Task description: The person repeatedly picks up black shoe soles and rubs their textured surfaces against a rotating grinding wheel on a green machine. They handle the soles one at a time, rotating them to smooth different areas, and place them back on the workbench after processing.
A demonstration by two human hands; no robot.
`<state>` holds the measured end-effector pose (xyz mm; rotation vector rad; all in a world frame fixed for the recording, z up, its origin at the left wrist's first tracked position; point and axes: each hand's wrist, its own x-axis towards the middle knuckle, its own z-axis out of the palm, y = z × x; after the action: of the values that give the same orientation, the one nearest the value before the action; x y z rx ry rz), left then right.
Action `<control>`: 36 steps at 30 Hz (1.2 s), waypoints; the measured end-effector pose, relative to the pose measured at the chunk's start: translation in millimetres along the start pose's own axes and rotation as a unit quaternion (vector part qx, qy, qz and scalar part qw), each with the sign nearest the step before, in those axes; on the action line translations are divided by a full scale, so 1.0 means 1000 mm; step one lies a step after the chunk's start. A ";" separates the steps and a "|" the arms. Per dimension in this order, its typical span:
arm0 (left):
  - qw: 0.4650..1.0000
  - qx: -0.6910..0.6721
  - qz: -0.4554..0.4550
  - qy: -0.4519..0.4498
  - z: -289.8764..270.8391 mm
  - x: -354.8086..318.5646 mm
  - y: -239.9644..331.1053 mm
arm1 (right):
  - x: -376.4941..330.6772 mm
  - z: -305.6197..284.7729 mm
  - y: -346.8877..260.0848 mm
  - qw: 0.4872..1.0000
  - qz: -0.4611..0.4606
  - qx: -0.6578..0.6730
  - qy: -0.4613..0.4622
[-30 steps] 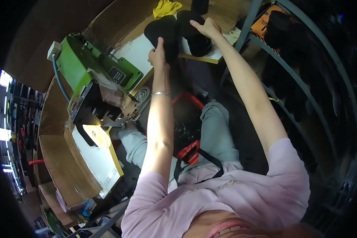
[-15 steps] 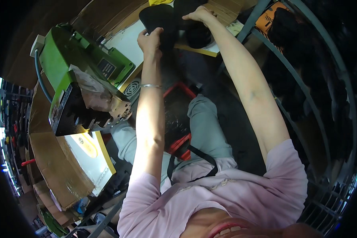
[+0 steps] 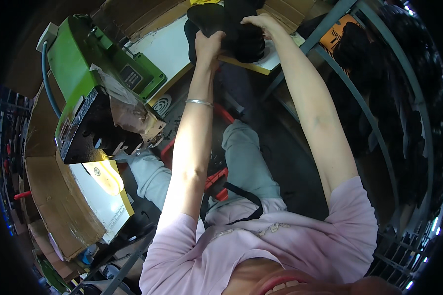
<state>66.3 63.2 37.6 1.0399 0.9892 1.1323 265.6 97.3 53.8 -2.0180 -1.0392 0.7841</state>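
Several black, rounded, soft-looking pieces [image 3: 246, 42] are bunched at the far end of the white worktop; their exact kind is too dark to make out. My left hand [image 3: 209, 45] is closed on the left part of the bunch, its thumb lying over a smooth rounded black piece [image 3: 205, 17]. On the right side, my right hand [image 3: 265, 23] grips the upper edge of the bunch, one digit stretched left over it. Most fingertips of both hands are hidden by the dark material.
A green machine [image 3: 79, 64] with a black open end stands left of my left forearm. The white worktop [image 3: 170, 44] has a yellow edge, and cardboard [image 3: 59, 201] walls its left side. A grey metal rack [image 3: 374, 118] holding dark items rises at the right. A red frame [image 3: 216, 182] shows between my legs.
Both hands have shifted right in the view, the left one also slightly nearer. The black pieces sit closer together between them. The whole view has turned a little.
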 end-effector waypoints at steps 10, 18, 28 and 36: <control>0.997 0.018 0.070 0.003 0.004 0.005 -0.014 | 0.022 -0.008 0.022 0.978 0.047 0.137 -0.147; 0.983 -0.037 0.165 0.070 -0.001 -0.064 -0.001 | -0.052 -0.034 0.005 0.917 0.034 0.369 -0.149; 0.876 0.045 0.479 0.039 -0.034 -0.330 0.079 | -0.392 -0.048 0.026 0.832 -0.207 0.464 0.222; 0.820 0.070 0.521 0.226 -0.193 -0.415 0.120 | -0.497 0.063 -0.072 0.876 -0.270 0.391 -0.089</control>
<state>-208.8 -307.0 144.3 1.5367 0.8472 2.3189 -55.7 -276.6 169.8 -0.9212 -1.0781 0.8933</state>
